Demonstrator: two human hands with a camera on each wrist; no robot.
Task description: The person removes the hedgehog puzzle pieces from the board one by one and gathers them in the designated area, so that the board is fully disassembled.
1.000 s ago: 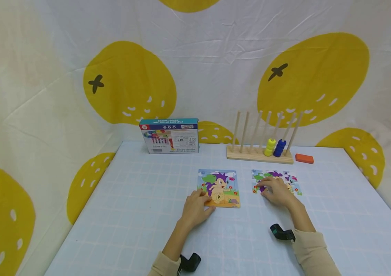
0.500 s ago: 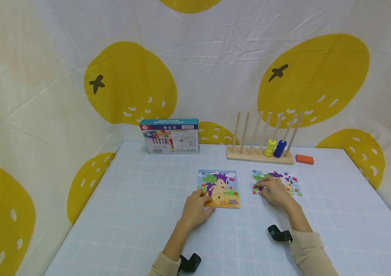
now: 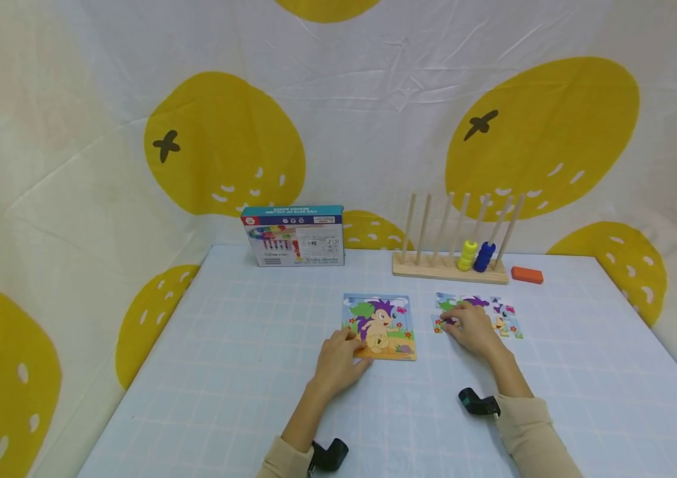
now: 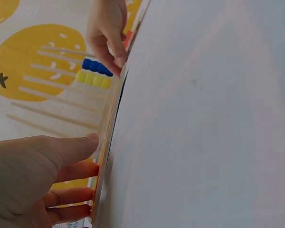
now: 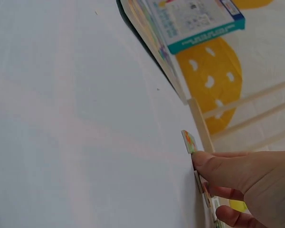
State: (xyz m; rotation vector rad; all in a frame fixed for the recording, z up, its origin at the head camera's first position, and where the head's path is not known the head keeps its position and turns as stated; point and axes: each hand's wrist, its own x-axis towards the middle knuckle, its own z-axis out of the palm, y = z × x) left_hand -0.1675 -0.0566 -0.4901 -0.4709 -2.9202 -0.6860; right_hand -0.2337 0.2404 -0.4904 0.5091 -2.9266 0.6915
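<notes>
A square hedgehog picture puzzle [image 3: 383, 315] lies flat on the table in the head view. My left hand [image 3: 337, 362] rests at its lower left corner, thumb by the near edge and the other fingers along the left side. To the right lies a second hedgehog picture in loose puzzle pieces [image 3: 510, 324]. Over the left part of these, my right hand [image 3: 472, 326] pinches a puzzle piece [image 3: 437, 324] with a red flower and green on it. In the right wrist view this piece [image 5: 188, 141] sticks out past the thumb tip. The hand hides several middle pieces.
Behind the pieces stands a wooden peg rack [image 3: 449, 268] with yellow beads [image 3: 467, 255] and blue beads [image 3: 484, 257]. An orange block [image 3: 527, 275] lies right of it. A printed box [image 3: 294, 237] stands at the back left, before a patterned cloth backdrop.
My right hand has shifted slightly left with the pinched piece, which now juts out past the left edge of the piece above it. My left hand and the square puzzle have stayed put.
</notes>
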